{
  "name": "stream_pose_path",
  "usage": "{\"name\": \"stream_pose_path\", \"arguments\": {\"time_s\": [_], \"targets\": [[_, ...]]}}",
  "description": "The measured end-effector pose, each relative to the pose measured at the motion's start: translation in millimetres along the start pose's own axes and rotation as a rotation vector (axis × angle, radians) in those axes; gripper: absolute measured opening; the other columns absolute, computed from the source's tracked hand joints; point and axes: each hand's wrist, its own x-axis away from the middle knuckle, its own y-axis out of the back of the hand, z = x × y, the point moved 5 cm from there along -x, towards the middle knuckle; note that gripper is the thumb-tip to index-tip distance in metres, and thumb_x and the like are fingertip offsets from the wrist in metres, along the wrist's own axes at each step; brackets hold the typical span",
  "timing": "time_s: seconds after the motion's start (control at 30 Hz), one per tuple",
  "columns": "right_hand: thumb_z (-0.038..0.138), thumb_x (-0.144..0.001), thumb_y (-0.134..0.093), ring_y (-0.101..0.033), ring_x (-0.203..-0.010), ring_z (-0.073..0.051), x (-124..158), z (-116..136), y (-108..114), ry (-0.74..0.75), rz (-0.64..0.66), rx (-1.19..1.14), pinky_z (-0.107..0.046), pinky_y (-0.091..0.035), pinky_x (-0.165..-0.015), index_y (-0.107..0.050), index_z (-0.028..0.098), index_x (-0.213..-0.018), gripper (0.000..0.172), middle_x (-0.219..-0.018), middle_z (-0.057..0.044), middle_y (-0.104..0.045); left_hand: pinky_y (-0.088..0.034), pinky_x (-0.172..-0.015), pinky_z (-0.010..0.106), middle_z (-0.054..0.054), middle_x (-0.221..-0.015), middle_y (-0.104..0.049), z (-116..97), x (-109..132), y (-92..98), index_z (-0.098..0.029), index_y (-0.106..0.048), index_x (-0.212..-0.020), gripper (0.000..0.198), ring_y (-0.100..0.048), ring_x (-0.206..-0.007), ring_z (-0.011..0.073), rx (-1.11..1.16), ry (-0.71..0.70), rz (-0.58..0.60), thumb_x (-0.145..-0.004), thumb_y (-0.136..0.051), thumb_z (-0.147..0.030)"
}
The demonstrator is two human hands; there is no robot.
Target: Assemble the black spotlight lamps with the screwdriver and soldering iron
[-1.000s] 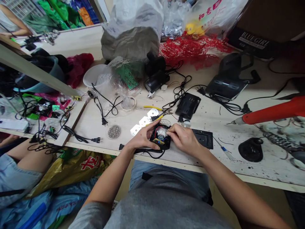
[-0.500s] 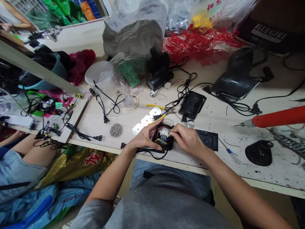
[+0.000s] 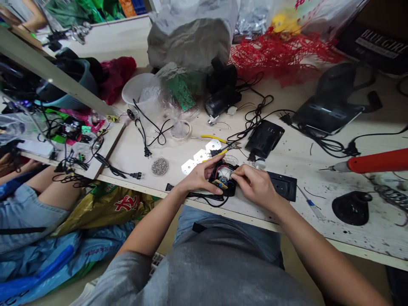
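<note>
My left hand (image 3: 203, 176) grips a small black housing (image 3: 230, 191) from its left side, thumb at the front and fingers behind. Inside the opened housing show a white round part, red and blue wires and a small circuit board (image 3: 220, 183). At the housing's right edge, my right hand (image 3: 254, 183) pinches with thumb and forefinger; what lies between the fingertips is too small to make out. Just behind the housing are yellow-handled cutting pliers (image 3: 213, 138) and white hexagonal plates (image 3: 200, 156). A black cord (image 3: 204, 196) runs along the bench edge in front.
A dish of small screws (image 3: 160, 166) stands left. On the right are a flat black panel (image 3: 283, 185), a small screwdriver (image 3: 311, 204), a black cone-shaped part (image 3: 350, 207) and a red electric screwdriver (image 3: 378, 160). Cords tangle behind. Another person's leg (image 3: 51, 193) shows at left.
The whole view has shifted, so bench things appear slightly further right. Both hands stay at the black housing, with the right fingers still pinched at its edge.
</note>
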Motion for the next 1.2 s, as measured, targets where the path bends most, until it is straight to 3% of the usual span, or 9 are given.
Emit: {"name": "stream_pose_path", "arguments": {"time_s": [0.13, 0.23, 0.6, 0.77, 1.0, 1.2], "targets": [[0.023, -0.095, -0.056, -0.063, -0.063, -0.015, -3.7, -5.0, 1.5, -0.107, 0.023, -0.018, -0.026, -0.047, -0.060, -0.055, 0.022, -0.081, 0.013, -0.075, -0.001, -0.070, -0.028, -0.124, 0.050, 0.010, -0.153, -0.053, -3.9, -1.2, 0.0, -0.026, -0.053, -0.147, 0.113, -0.039, -0.148, 0.0377, 0.004, 0.003, -0.036, -0.043, -0.095, -0.012], [0.026, -0.094, -0.055, -0.060, -0.059, -0.015, -6.3, -8.8, 3.5, -0.205, 0.072, -0.052, -0.027, -0.044, -0.057, -0.055, 0.022, -0.081, 0.014, -0.071, 0.000, -0.068, -0.033, -0.122, 0.049, 0.009, -0.150, -0.057, -4.2, -3.2, 2.2, -0.026, -0.060, -0.142, 0.106, -0.043, -0.145, 0.0387, 0.016, 0.020, -0.084, -0.042, -0.094, -0.012], [0.015, -0.086, -0.048, -0.064, -0.060, -0.017, -5.7, -20.5, 1.0, -0.402, 0.130, -0.265, -0.030, -0.048, -0.060, -0.056, 0.022, -0.083, 0.011, -0.063, 0.002, -0.065, -0.036, -0.118, 0.046, 0.007, -0.133, -0.067, -8.1, -4.0, 1.1, -0.023, -0.065, -0.132, 0.090, -0.053, -0.135, 0.0353, 0.013, 0.009, -0.112, -0.046, -0.092, -0.016], [0.013, -0.085, -0.047, -0.064, -0.061, -0.015, -9.3, -16.9, 5.5, -0.352, 0.107, -0.247, -0.029, -0.048, -0.061, -0.059, 0.022, -0.085, 0.014, -0.065, 0.002, -0.066, -0.041, -0.113, 0.044, 0.008, -0.130, -0.066, -11.2, 0.1, -4.9, -0.022, -0.068, -0.121, 0.073, -0.057, -0.127, 0.0341, -0.044, -0.056, -0.120, -0.052, -0.093, -0.026], [0.015, -0.085, -0.048, -0.064, -0.067, -0.017, -12.0, -16.8, 10.6, -0.312, 0.083, -0.163, -0.030, -0.048, -0.064, -0.060, 0.022, -0.083, 0.014, -0.071, 0.000, -0.068, -0.038, -0.116, 0.046, 0.009, -0.150, -0.051, -12.8, 5.5, -14.0, -0.027, -0.052, -0.141, 0.094, -0.046, -0.140, 0.0341, -0.103, -0.165, -0.155, -0.057, -0.094, -0.033], [0.025, -0.090, -0.056, -0.056, -0.058, -0.014, -13.6, -14.3, 10.9, -0.228, 0.039, -0.088, -0.027, -0.042, -0.056, -0.056, 0.022, -0.080, 0.011, -0.070, 0.001, -0.066, -0.042, -0.111, 0.044, 0.009, -0.133, -0.062, -13.2, 9.1, -12.9, -0.025, -0.062, -0.123, 0.070, -0.055, -0.130, 0.0311, -0.127, -0.209, -0.182, -0.062, -0.093, -0.042]]}}
